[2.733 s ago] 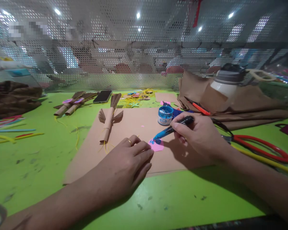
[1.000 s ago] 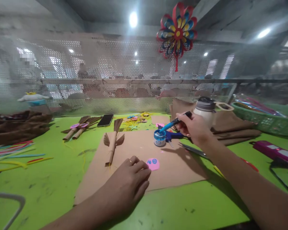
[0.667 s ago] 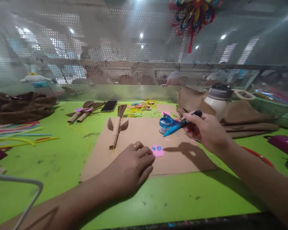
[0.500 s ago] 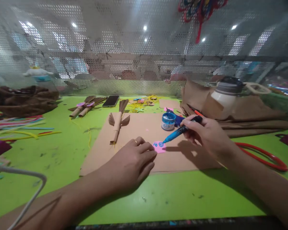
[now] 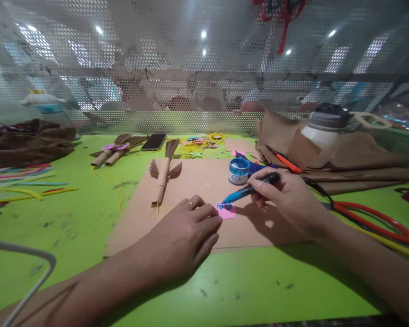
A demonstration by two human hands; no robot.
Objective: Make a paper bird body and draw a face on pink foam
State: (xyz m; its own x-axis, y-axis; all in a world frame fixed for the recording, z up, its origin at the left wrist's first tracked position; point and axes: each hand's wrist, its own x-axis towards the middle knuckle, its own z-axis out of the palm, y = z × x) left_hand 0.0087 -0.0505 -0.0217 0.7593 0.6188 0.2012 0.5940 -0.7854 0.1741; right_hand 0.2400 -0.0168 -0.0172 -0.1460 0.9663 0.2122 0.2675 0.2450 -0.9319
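Pink flat cutout needs steadying by the loose left hand. Right hand, pinching the slim blue-and-black pen: press lightly.

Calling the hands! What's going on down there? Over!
Right hand gripping blue-tipped marker, tip at pink piece. Left hand resting at its left edge. Blue jar just beyond, seemingly not in the way.

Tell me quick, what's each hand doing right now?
Left hand: open, resting at the edge of the pink piece.
Right hand: closed, holding a marker.
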